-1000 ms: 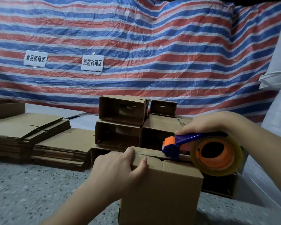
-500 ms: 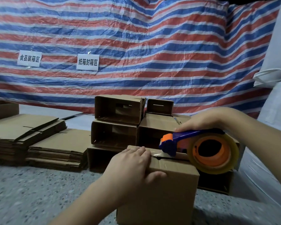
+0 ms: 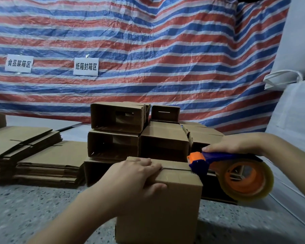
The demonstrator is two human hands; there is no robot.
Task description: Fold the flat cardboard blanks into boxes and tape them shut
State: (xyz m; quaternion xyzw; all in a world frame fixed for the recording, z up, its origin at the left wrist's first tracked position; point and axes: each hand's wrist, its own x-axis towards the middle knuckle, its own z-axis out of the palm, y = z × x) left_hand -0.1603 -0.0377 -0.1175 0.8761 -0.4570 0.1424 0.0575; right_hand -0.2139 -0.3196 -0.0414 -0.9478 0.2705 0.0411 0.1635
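A person is taping a cardboard box (image 3: 165, 208) that is standing upright on the speckled floor (image 3: 25, 212), in front of a pile of folded boxes (image 3: 139, 138). The left hand (image 3: 134, 180) is resting on the box's top near edge, its fingers (image 3: 148, 167) lying straight and close together across the closed flaps while the thumb is pressing the front face. The right hand (image 3: 236, 145) is gripping the blue handle of a tape dispenser (image 3: 232, 173), fingers curled around it. The dispenser's orange-and-blue head is sitting at the box's top right edge, where the flap seam is running toward it, and its roll of clear tape is hanging just off the box's right side. To the left of the box, stacks of flat cardboard blanks (image 3: 33, 155) are lying on the floor. Behind the box, a red, white and blue striped tarp (image 3: 148, 50) is hanging as a backdrop, carrying two white paper signs (image 3: 85, 66) with printed characters. White sacks (image 3: 298, 85) are piled to the right of the box.
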